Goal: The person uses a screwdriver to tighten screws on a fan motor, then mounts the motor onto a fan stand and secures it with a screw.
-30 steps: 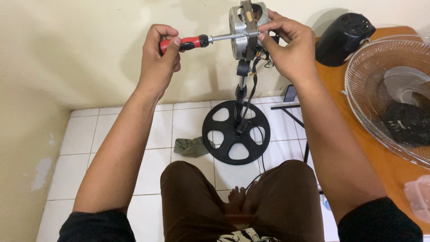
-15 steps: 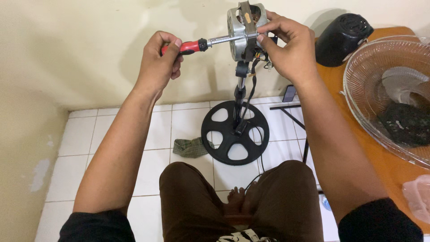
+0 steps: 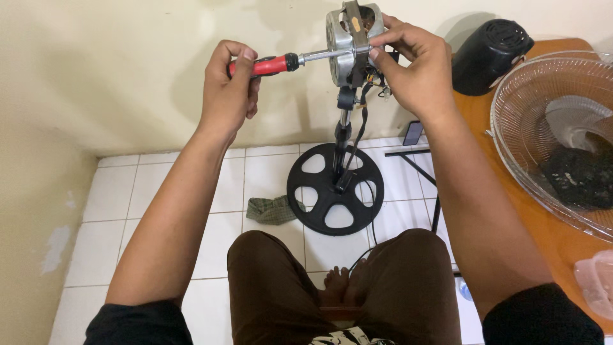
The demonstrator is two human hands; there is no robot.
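Plainly, the left hand [image 3: 231, 86] is clenched around the red-handled screwdriver [image 3: 281, 62], its shaft entering the bare fan motor [image 3: 353, 39] atop the stand above the round black base [image 3: 335, 189]. The right hand [image 3: 416, 71] grips the motor's far side. A slipping tip could strip the screw or jab those fingers. The screw head is hidden.

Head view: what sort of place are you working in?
Probably a room at home used for a repair: white tiled floor, plain wall, an orange table holding a fan grille, and a bare fan motor on its stand.
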